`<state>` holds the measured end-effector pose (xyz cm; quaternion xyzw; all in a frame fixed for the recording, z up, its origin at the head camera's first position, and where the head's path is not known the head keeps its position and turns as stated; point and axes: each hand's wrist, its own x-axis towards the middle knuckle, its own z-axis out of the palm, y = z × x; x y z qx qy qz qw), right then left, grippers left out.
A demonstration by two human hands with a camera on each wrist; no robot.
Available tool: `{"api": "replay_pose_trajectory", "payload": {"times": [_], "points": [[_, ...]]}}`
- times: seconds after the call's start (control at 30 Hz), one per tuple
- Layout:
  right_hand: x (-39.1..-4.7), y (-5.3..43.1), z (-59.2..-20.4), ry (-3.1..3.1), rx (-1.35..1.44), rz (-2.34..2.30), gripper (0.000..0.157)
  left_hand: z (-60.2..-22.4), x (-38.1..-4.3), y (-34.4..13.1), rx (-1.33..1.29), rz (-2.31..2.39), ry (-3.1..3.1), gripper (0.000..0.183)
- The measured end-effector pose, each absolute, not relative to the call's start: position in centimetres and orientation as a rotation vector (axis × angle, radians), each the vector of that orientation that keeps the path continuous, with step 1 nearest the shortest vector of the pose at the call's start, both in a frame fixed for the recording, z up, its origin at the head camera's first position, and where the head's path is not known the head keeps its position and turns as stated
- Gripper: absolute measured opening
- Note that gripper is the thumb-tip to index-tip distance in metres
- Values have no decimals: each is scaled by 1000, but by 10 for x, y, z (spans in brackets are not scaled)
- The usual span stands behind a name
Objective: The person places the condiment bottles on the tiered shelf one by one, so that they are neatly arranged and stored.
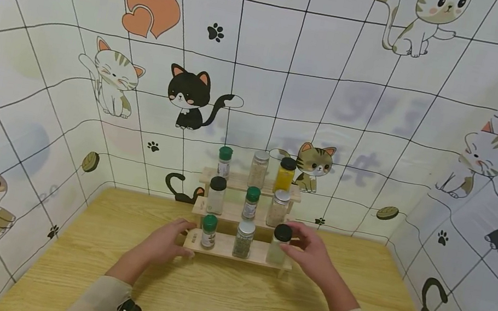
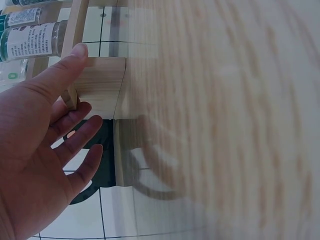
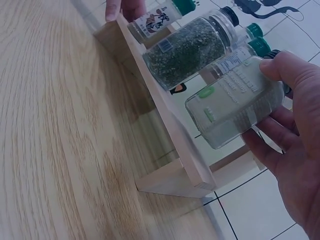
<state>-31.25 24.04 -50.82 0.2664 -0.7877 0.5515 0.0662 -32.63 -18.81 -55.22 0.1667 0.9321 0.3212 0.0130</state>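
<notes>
A three-step wooden spice rack (image 1: 222, 248) stands on the table with glass jars on each step. My left hand (image 1: 171, 242) pinches the left end of its lowest board, thumb on the front edge and index finger behind, in the left wrist view (image 2: 47, 117). At the right end, my right hand (image 1: 309, 249) grips a black-lidded jar of pale contents (image 1: 277, 252) near its lid. In the right wrist view this glass jar (image 3: 235, 102) tilts, and its base appears slightly off the board. Beside it stand a silver-lidded jar of green herbs (image 1: 243, 243) and a green-lidded jar (image 1: 208, 234).
The middle step holds a black-lidded jar (image 1: 215, 199), a small green-lidded jar (image 1: 250, 206) and a silver-lidded jar (image 1: 277, 213). On the top step, a yellow-filled jar (image 1: 284, 178) stands at the right. A cat-patterned curtain (image 1: 259, 96) surrounds the wooden table (image 1: 222, 306).
</notes>
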Motion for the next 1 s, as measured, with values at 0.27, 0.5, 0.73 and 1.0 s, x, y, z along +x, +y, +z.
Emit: {"api": "replay_pose_trajectory", "payload": {"times": [0.27,0.5,0.73,1.0], "points": [[-318,230,-514,-2353,840,1666,48,-553,-327,-190,513,978,2913,77],[-316,226,-518,-2383,799,1678,49,-553,-325,-190,521,987,2907,76],[-315,225,-520,-2368,778,1697,50,-554,-327,-191,520,997,2896,77],[-313,230,-523,-2402,758,1577,58,-551,-325,-191,539,968,2905,79]]}}
